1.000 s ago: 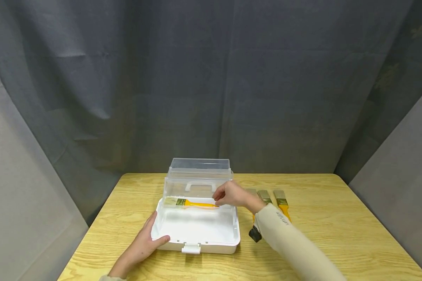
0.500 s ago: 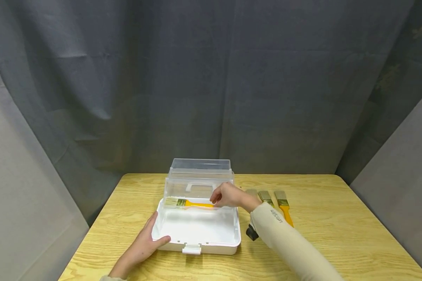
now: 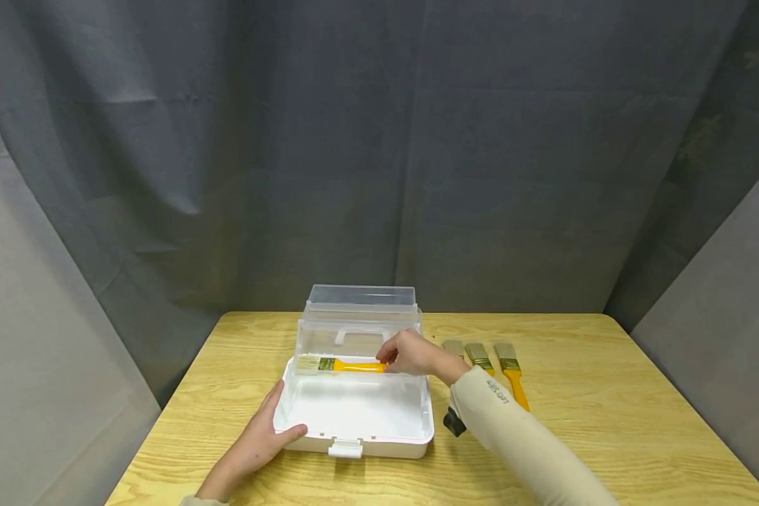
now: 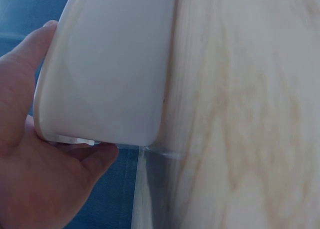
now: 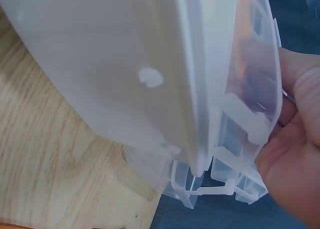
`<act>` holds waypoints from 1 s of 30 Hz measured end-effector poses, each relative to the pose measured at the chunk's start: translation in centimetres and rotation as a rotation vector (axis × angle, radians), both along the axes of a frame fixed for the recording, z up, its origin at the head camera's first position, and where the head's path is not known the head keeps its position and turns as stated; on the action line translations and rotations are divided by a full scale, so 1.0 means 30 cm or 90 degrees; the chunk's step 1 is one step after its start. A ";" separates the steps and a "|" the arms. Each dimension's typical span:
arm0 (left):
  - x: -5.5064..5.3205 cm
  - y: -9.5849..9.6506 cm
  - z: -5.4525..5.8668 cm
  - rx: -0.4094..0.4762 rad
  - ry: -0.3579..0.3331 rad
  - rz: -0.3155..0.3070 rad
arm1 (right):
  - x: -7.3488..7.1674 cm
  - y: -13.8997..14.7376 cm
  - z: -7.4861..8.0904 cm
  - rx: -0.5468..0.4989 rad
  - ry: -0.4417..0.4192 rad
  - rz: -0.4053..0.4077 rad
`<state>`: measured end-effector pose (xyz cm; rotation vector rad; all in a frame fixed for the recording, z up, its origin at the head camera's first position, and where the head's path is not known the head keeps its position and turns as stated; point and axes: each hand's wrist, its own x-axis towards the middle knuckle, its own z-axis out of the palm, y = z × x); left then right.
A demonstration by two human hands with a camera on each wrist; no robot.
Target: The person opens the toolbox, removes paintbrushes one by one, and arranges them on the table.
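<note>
A white plastic storage box (image 3: 357,411) stands with its clear upper part (image 3: 360,309) raised at the back. My left hand (image 3: 256,439) grips its front left corner, thumb on the front rim and fingers along the side; in the left wrist view the hand (image 4: 45,159) spans the wall. A flat paintbrush (image 3: 354,367) with a yellow handle and pale bristles lies crosswise at the back of the box, bristles left. My right hand (image 3: 411,351) pinches its handle end. Through clear plastic in the right wrist view, the orange-yellow handle (image 5: 242,34) shows beside the right hand (image 5: 295,124).
Right of the box, three more paintbrushes lie on the wooden table (image 3: 594,393): one at the right (image 3: 511,362), a middle brush (image 3: 478,353) and a left brush (image 3: 453,347), the latter two partly hidden by my right arm. A dark curtain (image 3: 329,176) hangs behind.
My right hand has moved slightly left and its fingers have come onto the end of the paintbrush handle. The left hand keeps its place on the box corner.
</note>
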<state>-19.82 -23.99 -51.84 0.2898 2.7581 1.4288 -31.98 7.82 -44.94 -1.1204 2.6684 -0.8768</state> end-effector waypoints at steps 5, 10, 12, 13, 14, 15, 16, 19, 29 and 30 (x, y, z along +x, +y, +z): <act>-0.001 0.002 0.003 0.002 0.002 -0.001 | 0.004 0.004 -0.001 -0.069 -0.058 -0.046; 0.001 0.001 0.006 0.001 -0.005 -0.001 | 0.010 -0.005 0.004 -0.135 -0.095 -0.088; 0.002 0.001 0.007 -0.001 -0.008 -0.001 | 0.016 -0.015 0.008 -0.158 -0.108 -0.104; 0.003 0.001 0.007 -0.001 -0.010 -0.001 | 0.019 -0.021 0.010 -0.170 -0.112 -0.108; 0.003 0.000 0.007 -0.003 -0.011 -0.001 | 0.024 -0.027 0.012 -0.178 -0.119 -0.112; 0.003 0.001 0.007 -0.002 -0.011 -0.001 | 0.028 -0.034 0.014 -0.183 -0.123 -0.113; 0.002 0.001 0.007 -0.004 -0.011 -0.001 | 0.033 -0.040 0.017 -0.187 -0.125 -0.110; 0.003 0.003 0.007 -0.002 -0.011 -0.003 | 0.041 -0.051 0.019 -0.192 -0.126 -0.100; 0.006 0.005 0.009 -0.002 -0.008 0.005 | 0.040 0.000 0.016 -0.267 -0.169 -0.153; 0.007 0.005 0.009 -0.003 -0.009 0.006 | 0.042 0.010 0.018 -0.279 -0.180 -0.157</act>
